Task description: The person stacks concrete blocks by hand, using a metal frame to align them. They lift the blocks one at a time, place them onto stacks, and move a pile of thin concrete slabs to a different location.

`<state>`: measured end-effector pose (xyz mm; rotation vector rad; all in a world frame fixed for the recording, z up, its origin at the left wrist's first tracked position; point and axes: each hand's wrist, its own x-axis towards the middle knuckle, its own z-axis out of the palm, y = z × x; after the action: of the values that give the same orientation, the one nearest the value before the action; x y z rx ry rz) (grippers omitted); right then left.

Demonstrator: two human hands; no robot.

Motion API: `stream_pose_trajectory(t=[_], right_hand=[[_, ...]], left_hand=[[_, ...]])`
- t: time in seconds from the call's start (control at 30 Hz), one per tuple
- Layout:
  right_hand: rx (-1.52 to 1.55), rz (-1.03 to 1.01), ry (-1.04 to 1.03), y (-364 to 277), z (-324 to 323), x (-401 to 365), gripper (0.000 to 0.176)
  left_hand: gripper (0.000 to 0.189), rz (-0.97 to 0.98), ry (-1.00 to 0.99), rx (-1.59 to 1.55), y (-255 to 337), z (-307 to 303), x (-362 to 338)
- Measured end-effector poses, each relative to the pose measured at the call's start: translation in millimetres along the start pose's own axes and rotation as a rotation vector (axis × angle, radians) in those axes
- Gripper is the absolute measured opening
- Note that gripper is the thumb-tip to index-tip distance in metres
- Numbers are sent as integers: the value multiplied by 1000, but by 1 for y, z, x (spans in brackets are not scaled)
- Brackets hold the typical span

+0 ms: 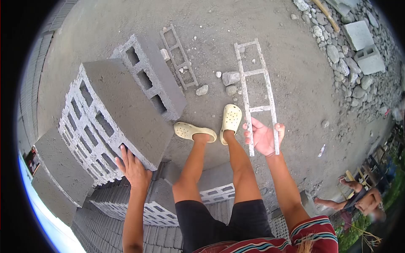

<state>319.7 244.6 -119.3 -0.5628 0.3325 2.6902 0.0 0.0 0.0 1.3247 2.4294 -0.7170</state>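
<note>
My right hand grips the near end of a pale, ladder-shaped metal frame, fingers and thumb around its two long bars. The frame points away from me above the ground. My left hand rests on the holed face of a stack of grey hollow blocks, its fingers spread and the fingertips at the edge of a hole. Beyond the stack stands another hollow block with three holes showing. A second ladder-shaped frame lies on the ground beside it.
Stones lie beyond my pale clogs. At the upper right are a rubble pile and loose blocks. More block stacks stand near my legs. Another person is at the lower right.
</note>
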Motion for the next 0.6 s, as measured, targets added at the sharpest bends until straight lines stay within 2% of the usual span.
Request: stream_pose_trajectory(t=[0.07, 0.1, 0.17, 0.23, 0.37, 0.4, 0.5, 0.6], right_hand=[[100, 34, 23, 31, 9, 7, 85], [-78, -64, 41, 14, 56, -26, 84], [-42, -69, 107, 53, 85, -33, 83], [28, -58, 150, 88, 102, -38, 80], [94, -117, 198, 155, 116, -56, 76], [120, -143, 226, 177, 119, -63, 76], [186, -217, 323, 245, 130, -78, 74], [250, -296, 365, 300, 150, -86, 74]], left_hand=[[66, 91, -19, -91, -9, 1, 17], [61, 203, 61, -199, 15, 14, 33], [57, 321, 91, -242, -6, -6, 14], [54, 334, 36, -194, -18, -17, 6], [46, 372, 55, -326, -24, -11, 10], [41, 396, 152, -316, -26, -4, 10], [35, 403, -49, -297, -32, -19, 10], [29, 416, -19, -329, -33, -14, 11]])
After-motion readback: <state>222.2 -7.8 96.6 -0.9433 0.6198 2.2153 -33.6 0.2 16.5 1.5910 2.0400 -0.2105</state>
